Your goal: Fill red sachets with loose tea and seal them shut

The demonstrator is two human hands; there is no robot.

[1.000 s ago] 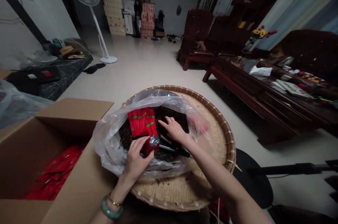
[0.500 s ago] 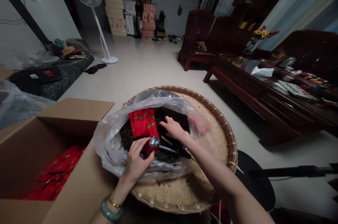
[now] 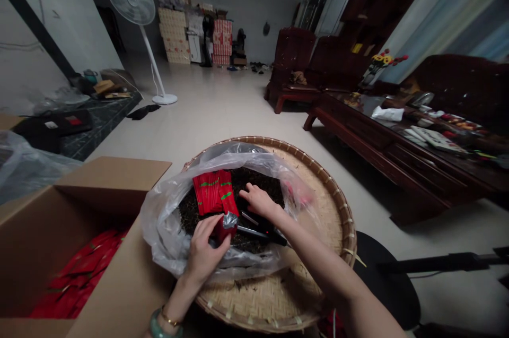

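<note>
A red foil packet point(image 3: 225, 227) with a crumpled silver top is pinched upright in my left hand point(image 3: 204, 248). My right hand point(image 3: 258, 201) is just over the dark dried leaves point(image 3: 260, 179), fingers bent and drawn together; anything between them is hidden. A black tool point(image 3: 260, 232) with a silver bar and a small red light lies below my right hand, partly covered by it. Beyond my left hand, a row of flat red packets point(image 3: 210, 192) with green marks rests on the leaves. The clear plastic bag point(image 3: 165, 221) around the leaves sits open on a round woven bamboo tray point(image 3: 262, 293).
On the left stands an open cardboard box point(image 3: 115, 171) with many red packets point(image 3: 85, 269) inside. A black round stand base point(image 3: 385, 279) is at the right of the tray. Farther off are a white fan point(image 3: 153, 57), a dark wooden table point(image 3: 369, 139) and stacked boxes point(image 3: 175, 35).
The view has tilted up slightly, so the scene sits lower in the picture. My left hand keeps its hold on the packet, and my right hand stays at the leaves with its fingers shifting slightly.
</note>
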